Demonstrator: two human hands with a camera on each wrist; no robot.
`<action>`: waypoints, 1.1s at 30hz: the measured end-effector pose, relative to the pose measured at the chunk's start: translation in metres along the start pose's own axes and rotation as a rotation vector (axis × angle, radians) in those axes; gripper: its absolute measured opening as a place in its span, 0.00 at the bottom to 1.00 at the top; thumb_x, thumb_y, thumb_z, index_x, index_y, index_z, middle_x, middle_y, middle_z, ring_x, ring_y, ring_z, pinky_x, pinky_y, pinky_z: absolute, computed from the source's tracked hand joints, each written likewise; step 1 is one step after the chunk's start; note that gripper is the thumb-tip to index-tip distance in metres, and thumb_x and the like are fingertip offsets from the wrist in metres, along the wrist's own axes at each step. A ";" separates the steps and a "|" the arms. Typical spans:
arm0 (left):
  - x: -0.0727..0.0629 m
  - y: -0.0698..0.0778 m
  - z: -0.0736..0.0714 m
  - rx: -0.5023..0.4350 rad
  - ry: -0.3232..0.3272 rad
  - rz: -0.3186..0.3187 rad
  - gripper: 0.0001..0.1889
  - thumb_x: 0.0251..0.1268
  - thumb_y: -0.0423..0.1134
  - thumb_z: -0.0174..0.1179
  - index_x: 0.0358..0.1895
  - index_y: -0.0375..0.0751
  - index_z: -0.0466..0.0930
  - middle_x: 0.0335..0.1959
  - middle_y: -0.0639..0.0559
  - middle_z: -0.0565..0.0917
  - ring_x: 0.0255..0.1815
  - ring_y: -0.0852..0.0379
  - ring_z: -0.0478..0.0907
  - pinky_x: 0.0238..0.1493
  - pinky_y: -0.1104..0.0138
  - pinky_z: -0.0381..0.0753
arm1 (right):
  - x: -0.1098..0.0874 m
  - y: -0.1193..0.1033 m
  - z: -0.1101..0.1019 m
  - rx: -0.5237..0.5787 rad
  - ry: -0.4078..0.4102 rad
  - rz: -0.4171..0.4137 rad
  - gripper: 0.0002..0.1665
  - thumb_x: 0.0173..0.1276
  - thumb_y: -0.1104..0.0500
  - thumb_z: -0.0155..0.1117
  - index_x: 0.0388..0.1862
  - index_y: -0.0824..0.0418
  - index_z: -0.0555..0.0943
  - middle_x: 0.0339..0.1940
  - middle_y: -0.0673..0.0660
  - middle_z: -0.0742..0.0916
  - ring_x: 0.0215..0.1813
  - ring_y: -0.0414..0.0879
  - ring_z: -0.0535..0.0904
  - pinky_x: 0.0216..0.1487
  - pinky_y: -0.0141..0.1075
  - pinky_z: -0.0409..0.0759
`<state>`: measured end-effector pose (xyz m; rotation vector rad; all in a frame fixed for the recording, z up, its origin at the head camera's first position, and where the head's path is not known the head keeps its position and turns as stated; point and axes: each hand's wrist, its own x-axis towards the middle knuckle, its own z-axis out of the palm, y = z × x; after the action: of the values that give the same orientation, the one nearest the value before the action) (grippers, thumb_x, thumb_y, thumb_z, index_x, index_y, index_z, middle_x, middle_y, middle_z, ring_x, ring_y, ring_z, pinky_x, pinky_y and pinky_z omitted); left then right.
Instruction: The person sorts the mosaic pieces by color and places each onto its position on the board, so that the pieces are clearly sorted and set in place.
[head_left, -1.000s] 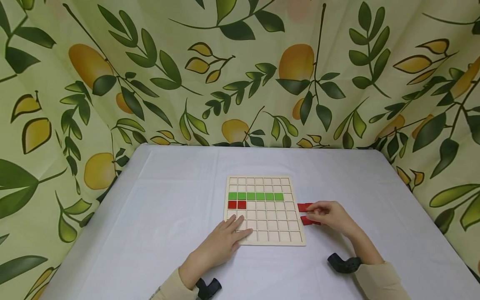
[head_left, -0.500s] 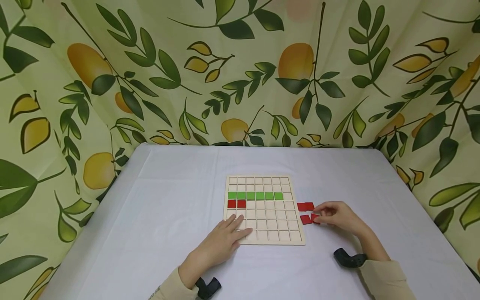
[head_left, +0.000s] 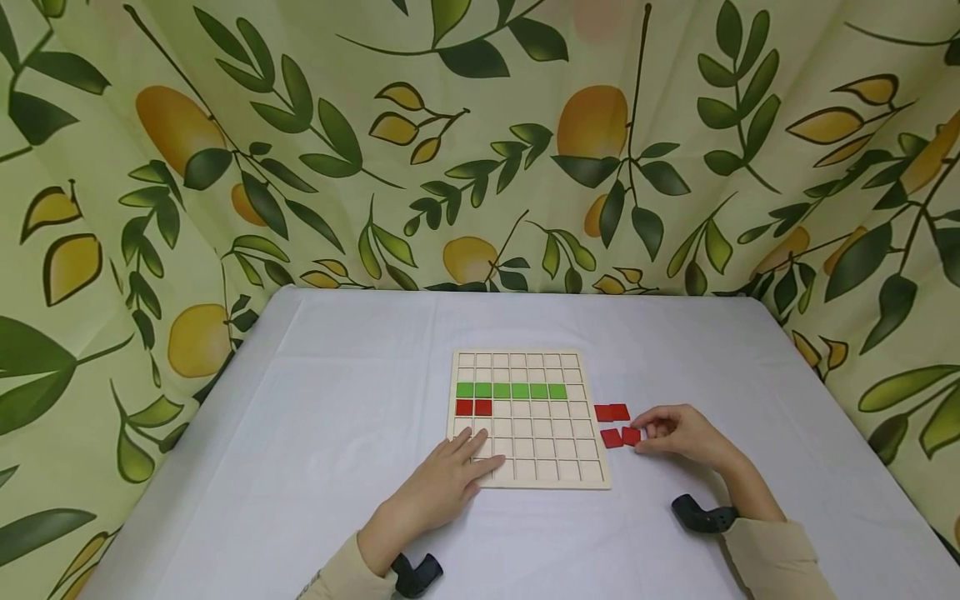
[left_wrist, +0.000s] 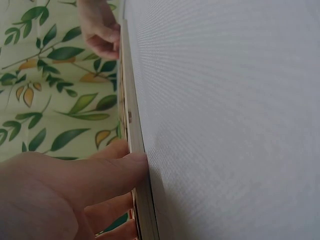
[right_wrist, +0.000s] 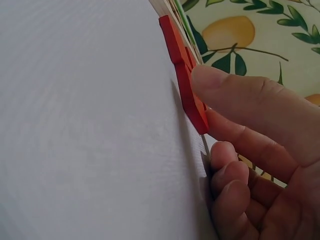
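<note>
My left hand (head_left: 442,479) rests on the lower left of a pale wooden grid board (head_left: 555,450), fingers spread over its cells. In the left wrist view, its thumb (left_wrist: 125,170) lies against the board's edge. To the right of the board, my right hand (head_left: 678,433) has thumb and index finger at the right side of a red square tile (head_left: 632,436). The right wrist view shows the thumb (right_wrist: 225,82) and index finger on either side of that tile (right_wrist: 192,97), pinching it, the other fingers curled. Another red tile (head_left: 611,438) lies just left of it.
A row of several green tiles (head_left: 512,391) fills part of the board, with two red tiles (head_left: 474,407) in the row below. More loose red tiles (head_left: 612,412) lie by its right edge. A white cloth (head_left: 337,392) covers the table; a fruit-patterned curtain (head_left: 510,192) hangs behind.
My right hand has drawn back to the right, uncovering the upper red tiles and then the lower right one, which now shows almost fully. The left hand stays in place.
</note>
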<state>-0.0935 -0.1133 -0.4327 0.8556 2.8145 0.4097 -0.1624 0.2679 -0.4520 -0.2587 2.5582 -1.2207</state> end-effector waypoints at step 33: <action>0.000 0.000 0.000 -0.018 -0.008 -0.006 0.24 0.70 0.38 0.54 0.68 0.57 0.70 0.75 0.43 0.64 0.77 0.41 0.59 0.72 0.45 0.66 | 0.002 0.002 -0.001 -0.028 0.031 -0.017 0.18 0.54 0.62 0.74 0.43 0.70 0.83 0.25 0.52 0.77 0.27 0.35 0.69 0.26 0.25 0.72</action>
<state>-0.0936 -0.1130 -0.4331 0.8429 2.8013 0.4300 -0.1643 0.2694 -0.4528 -0.2703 2.6061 -1.2055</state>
